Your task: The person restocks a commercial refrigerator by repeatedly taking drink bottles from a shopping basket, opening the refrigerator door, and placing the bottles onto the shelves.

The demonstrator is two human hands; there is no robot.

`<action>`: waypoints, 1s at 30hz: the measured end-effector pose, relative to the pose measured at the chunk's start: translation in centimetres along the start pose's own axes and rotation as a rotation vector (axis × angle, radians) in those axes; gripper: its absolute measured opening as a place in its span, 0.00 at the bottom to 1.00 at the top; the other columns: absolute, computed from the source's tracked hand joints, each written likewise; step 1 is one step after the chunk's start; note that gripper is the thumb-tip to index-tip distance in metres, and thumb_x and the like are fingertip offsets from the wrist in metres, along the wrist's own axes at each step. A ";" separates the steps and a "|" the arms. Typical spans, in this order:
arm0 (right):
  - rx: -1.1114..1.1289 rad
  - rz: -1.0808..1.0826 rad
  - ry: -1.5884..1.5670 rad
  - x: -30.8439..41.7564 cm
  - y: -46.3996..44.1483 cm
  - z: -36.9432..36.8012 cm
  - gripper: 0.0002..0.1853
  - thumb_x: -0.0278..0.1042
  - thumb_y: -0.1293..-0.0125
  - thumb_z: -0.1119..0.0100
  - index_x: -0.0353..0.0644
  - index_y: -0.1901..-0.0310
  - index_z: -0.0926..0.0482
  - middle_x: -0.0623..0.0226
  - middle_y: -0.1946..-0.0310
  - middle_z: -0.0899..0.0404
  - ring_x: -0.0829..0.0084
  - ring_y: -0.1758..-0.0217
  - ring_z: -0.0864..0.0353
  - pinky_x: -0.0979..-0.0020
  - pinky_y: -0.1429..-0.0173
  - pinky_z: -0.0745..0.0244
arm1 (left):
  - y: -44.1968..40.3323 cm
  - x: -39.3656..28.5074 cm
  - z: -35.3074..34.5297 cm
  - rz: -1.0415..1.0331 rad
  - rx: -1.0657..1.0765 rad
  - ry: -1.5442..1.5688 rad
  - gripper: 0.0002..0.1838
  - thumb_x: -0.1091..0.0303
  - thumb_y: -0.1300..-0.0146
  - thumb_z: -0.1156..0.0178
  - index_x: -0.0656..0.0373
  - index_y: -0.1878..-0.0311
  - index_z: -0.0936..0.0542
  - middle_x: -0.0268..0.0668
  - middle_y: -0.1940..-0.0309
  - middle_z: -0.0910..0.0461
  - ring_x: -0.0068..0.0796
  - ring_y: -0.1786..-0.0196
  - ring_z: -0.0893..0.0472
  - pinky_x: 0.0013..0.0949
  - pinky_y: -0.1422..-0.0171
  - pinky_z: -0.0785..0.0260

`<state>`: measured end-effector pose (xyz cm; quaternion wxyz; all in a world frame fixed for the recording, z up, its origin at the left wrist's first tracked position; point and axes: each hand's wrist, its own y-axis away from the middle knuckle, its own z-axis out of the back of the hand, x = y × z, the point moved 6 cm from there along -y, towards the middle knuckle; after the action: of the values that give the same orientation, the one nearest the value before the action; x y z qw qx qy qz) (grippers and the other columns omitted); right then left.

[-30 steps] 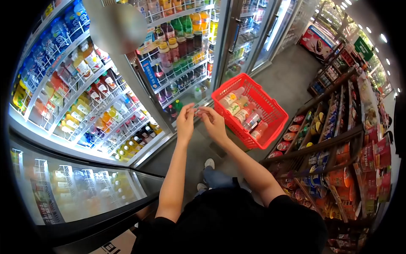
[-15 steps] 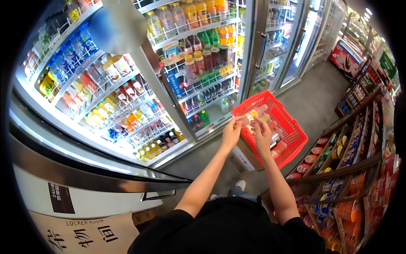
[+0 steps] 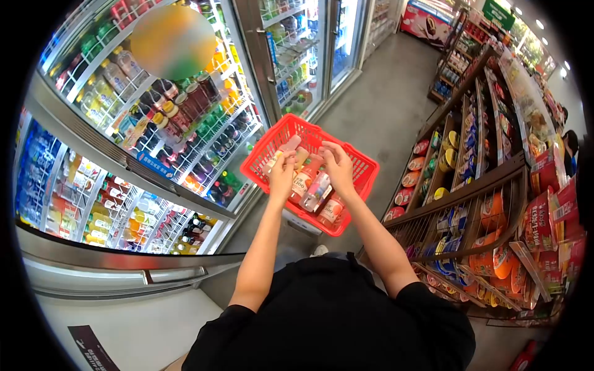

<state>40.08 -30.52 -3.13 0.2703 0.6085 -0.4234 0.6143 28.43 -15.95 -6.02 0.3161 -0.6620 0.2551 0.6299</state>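
My left hand (image 3: pixel 282 173) is closed around a pale pink bottle (image 3: pixel 289 146) at the left side of a red plastic shopping basket (image 3: pixel 359 170). My right hand (image 3: pixel 338 167) hovers over the basket's right half, fingers curved and apart, with nothing visible in it. Below and between the hands lie several pink drink bottles: one with a pale label (image 3: pixel 304 178), a clearer one (image 3: pixel 317 190) beside it, and another pink bottle (image 3: pixel 332 209) near the front rim. My fingers hide part of the contents.
Lit drink coolers (image 3: pixel 185 117) line the left, with an open door (image 3: pixel 124 260) nearer me. Snack shelves (image 3: pixel 458 185) run along the right. Grey aisle floor (image 3: pixel 383 93) stretches between them toward a red freezer (image 3: pixel 427 23).
My view has turned right, so the basket and hands appear further left. The hands have moved apart; the left one keeps the bottle, now at the basket's left side.
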 end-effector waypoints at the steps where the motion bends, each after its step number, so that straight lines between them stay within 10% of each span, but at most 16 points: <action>1: -0.010 -0.016 -0.006 -0.7 0.0 0.4 0.14 0.30 0.24 0.48 0.37 0.41 0.22 0.59 0.49 0.15 0.72 0.48 0.15 0.70 0.42 0.21 | 0.1 0.8 -0.3 0.041 -0.003 0.003 0.15 0.66 0.23 0.48 0.62 0.40 0.22 0.38 0.53 0.17 0.22 0.55 0.19 0.27 0.49 0.26; 14: -0.145 -0.345 0.025 -11.0 -1.1 4.9 0.18 0.32 0.25 0.48 0.36 0.37 0.25 0.56 0.45 0.18 0.69 0.42 0.18 0.70 0.42 0.22 | -2.6 11.6 -3.2 0.374 0.266 -0.147 0.18 0.68 0.27 0.45 0.59 0.36 0.24 0.35 0.56 0.20 0.22 0.56 0.21 0.27 0.56 0.29; 20: -0.184 -0.533 0.453 -19.8 -0.4 5.0 0.36 0.45 0.38 0.42 0.31 0.32 0.32 0.40 0.41 0.22 0.49 0.36 0.21 0.59 0.30 0.30 | -1.5 19.0 -3.6 0.409 0.563 -0.256 0.22 0.69 0.26 0.49 0.65 0.32 0.28 0.38 0.52 0.19 0.26 0.53 0.21 0.28 0.50 0.27; 22: -0.183 -0.539 0.506 -20.7 -0.5 4.6 0.35 0.37 0.35 0.42 0.30 0.29 0.36 0.47 0.43 0.20 0.65 0.47 0.18 0.67 0.43 0.23 | -1.9 17.9 -3.6 0.451 0.596 -0.294 0.21 0.69 0.27 0.50 0.66 0.34 0.27 0.38 0.56 0.18 0.26 0.57 0.20 0.30 0.54 0.26; 26: -0.247 -0.632 0.612 -22.2 -0.8 5.3 0.34 0.36 0.35 0.41 0.31 0.29 0.36 0.48 0.42 0.21 0.63 0.47 0.17 0.66 0.42 0.23 | -4.9 19.1 -4.6 0.375 0.807 -0.414 0.19 0.70 0.27 0.49 0.66 0.36 0.25 0.38 0.59 0.17 0.27 0.62 0.18 0.31 0.59 0.25; 30: -0.042 -0.669 0.723 -20.3 0.7 2.9 0.37 0.52 0.37 0.34 0.35 0.33 0.30 0.45 0.50 0.16 0.54 0.45 0.15 0.59 0.40 0.22 | -4.9 18.0 -4.6 0.633 0.864 -0.319 0.17 0.72 0.28 0.50 0.66 0.40 0.22 0.39 0.62 0.16 0.28 0.62 0.16 0.30 0.61 0.23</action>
<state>43.33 -29.63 -23.34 0.5945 0.4534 -0.0960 0.6572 36.49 -15.01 -23.40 0.3890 -0.2597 0.6254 0.6245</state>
